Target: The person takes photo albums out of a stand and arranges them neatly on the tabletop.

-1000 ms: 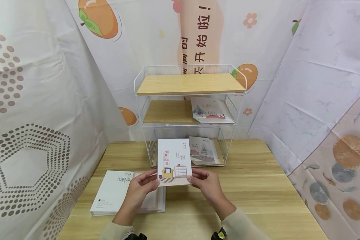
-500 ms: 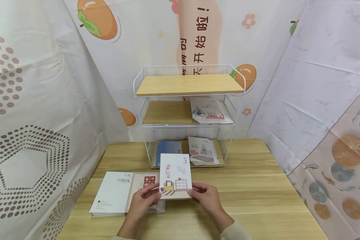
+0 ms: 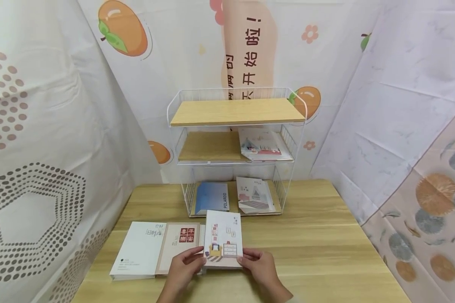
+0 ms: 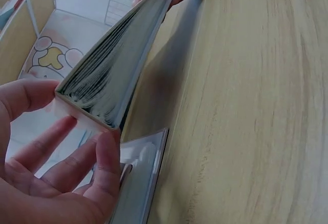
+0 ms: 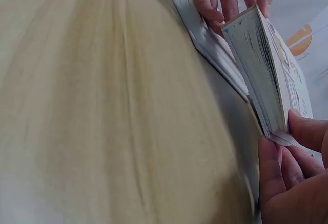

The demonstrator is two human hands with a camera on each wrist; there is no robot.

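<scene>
Both hands hold a small photo album [image 3: 223,240] with a white cover drawn with a yellow armchair and a chest of drawers. My left hand [image 3: 186,266] pinches its lower left corner, the thumb on the cover. At the lower right corner my right hand [image 3: 262,269] pinches it in the same way. In the left wrist view the album's thick stack of page edges [image 4: 110,65] fans out above the tabletop. Just left of it lie a beige album with red characters [image 3: 180,248] and a white album [image 3: 138,250], partly overlapping.
A white wire rack [image 3: 295,145] with wooden shelves stands behind the hands. Its bottom shelf holds a blue POLAROID album [image 3: 212,197] and a white illustrated album [image 3: 254,194]. More albums [image 3: 263,143] lie on the middle shelf's right side. Printed cloth [image 3: 337,75] hangs around the wooden table [image 3: 318,240].
Both hands have drawn the white illustrated album down toward the person, away from the rack. The blue album on the bottom shelf and the beige album have come into fuller view.
</scene>
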